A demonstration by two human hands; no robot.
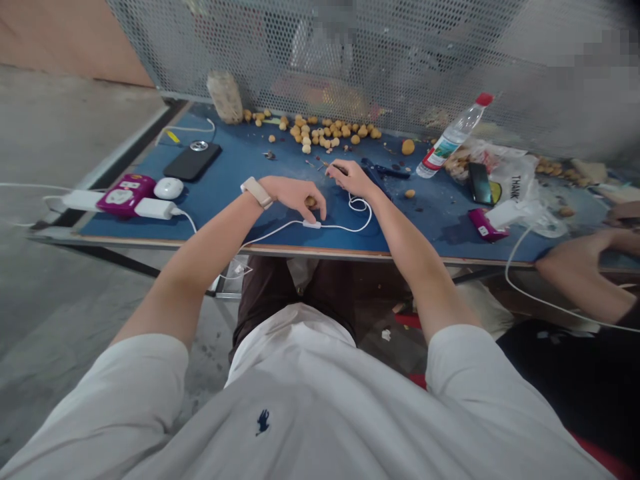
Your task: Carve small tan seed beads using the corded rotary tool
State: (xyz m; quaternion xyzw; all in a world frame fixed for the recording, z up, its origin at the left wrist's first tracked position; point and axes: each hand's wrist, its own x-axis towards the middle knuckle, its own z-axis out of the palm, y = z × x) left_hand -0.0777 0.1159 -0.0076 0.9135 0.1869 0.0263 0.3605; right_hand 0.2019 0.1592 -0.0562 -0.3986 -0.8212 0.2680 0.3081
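a round tan nut (311,201) sits under the curled fingers of the left hand (295,199), just above the blue table mat (235,160), the fingers drawn together around it. the right hand (347,179) lies just beside it, thumb and fingers pinched close on something thin and dark; blur hides what it is, so i cannot tell whether they clamp it. a white cable (345,227) loops beneath the two hands, and a beige watch (257,192) circles the left wrist. further up the mat, a loose heap of nuts (325,130) spreads along the far edge, with one stray nut (409,193) nearer the right hand. only one nut is in hand, and most remain heaped. a plastic water bottle (453,137) lies tilted to the right, a black phone (193,161) lies to the left, and a perforated metal screen (400,67) stands beyond the table. a co-worker's hand (583,267) shows at the right edge.
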